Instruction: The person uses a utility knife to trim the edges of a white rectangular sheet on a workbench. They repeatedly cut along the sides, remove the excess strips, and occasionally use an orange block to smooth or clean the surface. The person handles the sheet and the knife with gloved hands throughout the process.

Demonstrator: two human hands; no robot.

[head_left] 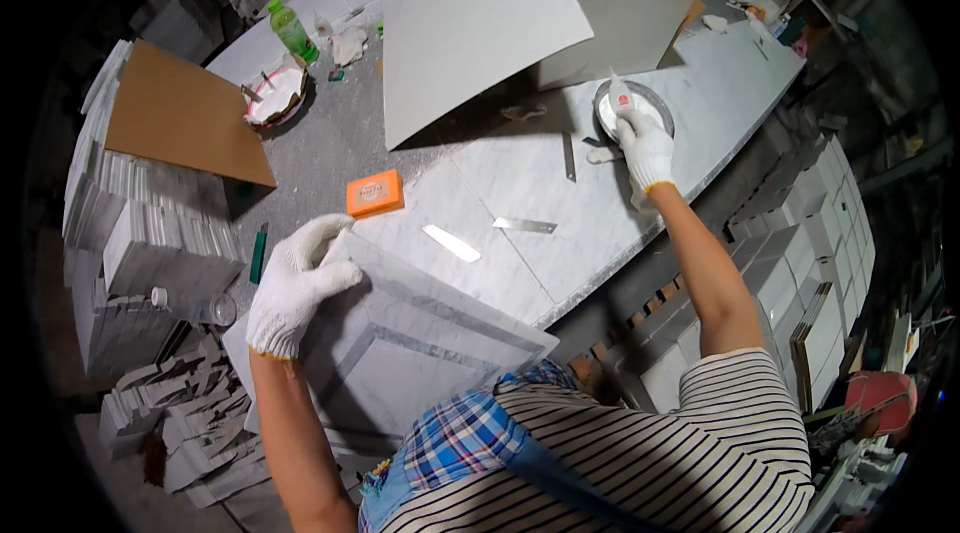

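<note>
My left hand (300,283), in a white knit glove, grips the upper corner of a pale marble panel (440,318) with grey inlaid bands. The panel leans tilted between my body and the table edge. My right hand (645,145), gloved too, reaches out over the table, its fingers closed around a small white bottle (621,93) with a pointed tip and a red mark. Beneath the bottle lies a round dish (661,104) with a dark rim and white contents. Two flat metal blades, one plain (452,243) and one with a hole (525,225), lie between my hands.
An orange box (375,193) and a green cutter (259,253) lie beyond my left hand. Large grey sheets (480,33) stand propped on the marble-topped table. A green bottle (292,31) and a lined bowl (276,96) sit far left, near stacked tiles (165,243).
</note>
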